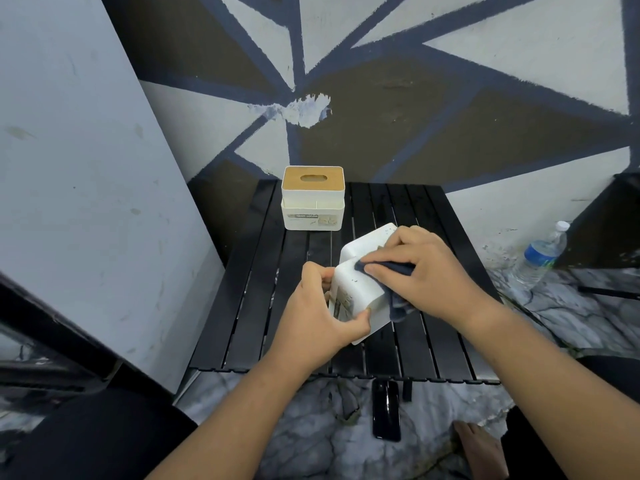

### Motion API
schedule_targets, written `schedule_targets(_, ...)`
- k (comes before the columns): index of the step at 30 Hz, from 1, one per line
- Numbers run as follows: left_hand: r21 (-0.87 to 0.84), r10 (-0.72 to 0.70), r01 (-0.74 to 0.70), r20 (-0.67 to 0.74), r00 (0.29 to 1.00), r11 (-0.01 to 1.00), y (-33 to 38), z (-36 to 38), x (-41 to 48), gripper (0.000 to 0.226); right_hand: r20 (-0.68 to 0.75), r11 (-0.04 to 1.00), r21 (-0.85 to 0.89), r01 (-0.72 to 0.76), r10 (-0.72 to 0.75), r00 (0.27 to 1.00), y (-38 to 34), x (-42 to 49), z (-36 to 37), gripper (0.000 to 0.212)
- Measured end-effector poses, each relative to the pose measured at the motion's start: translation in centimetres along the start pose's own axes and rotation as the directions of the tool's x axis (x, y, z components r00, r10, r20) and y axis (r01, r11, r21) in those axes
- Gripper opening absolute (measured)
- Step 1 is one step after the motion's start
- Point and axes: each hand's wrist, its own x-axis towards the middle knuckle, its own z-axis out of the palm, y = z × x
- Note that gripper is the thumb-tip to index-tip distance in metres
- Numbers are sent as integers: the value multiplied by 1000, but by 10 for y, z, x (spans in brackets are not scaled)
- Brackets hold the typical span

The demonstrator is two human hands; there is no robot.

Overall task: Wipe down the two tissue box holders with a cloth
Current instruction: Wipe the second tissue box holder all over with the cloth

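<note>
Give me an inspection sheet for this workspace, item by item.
Surface: black slatted table, set low over a marbled floor.
Job's things: tilted holder near the table's middle; upright holder with a wooden lid at the far edge; dark cloth on the tilted holder.
Clutter: phone on the floor by the near edge; water bottle on the floor to the right.
Hands: left hand grips the tilted holder; right hand presses the cloth onto it.
Cables: nothing seen.
Surroundings: painted wall behind; grey board leaning at left.
</note>
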Motion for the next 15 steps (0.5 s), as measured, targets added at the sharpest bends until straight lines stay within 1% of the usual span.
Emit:
schedule_targets(1, 4, 2, -2, 0, 1000, 1000, 0, 0, 0, 67, -1, 1000, -3, 6, -6, 1000, 1, -1, -2, 16)
schedule_targets(4, -13, 4, -4, 5, 1000, 1000, 0, -1, 2, 67, 36, 994, -23, 106, -105, 994, -3, -5, 6, 18)
schedule_targets(5, -18, 3, -3, 7, 1000, 1000, 0, -1, 2, 67, 39, 992, -37, 119, -117, 992, -6, -4, 9, 17)
schedule_targets(8, -12, -5, 5, 17, 1000, 1000, 1, -2, 3, 67, 35, 993, -87, 84, -82, 996, -10, 4, 10, 18)
schedule_targets(9, -11, -10, 10, 19, 1000, 1000, 1, -2, 3, 67, 45, 991, -100, 93, -88, 995, -10, 6, 10, 19)
schedule_targets(12, -21, -22, 22, 27, 999, 1000, 3, -2, 2, 66, 128, 981, -93, 170, -158, 979, -9, 8, 5, 18)
schedule_targets(15, -20, -26, 27, 27, 999, 999, 3, -3, 2, 66, 245, 959, -116, 257, -223, 944, -8, 11, -7, 19)
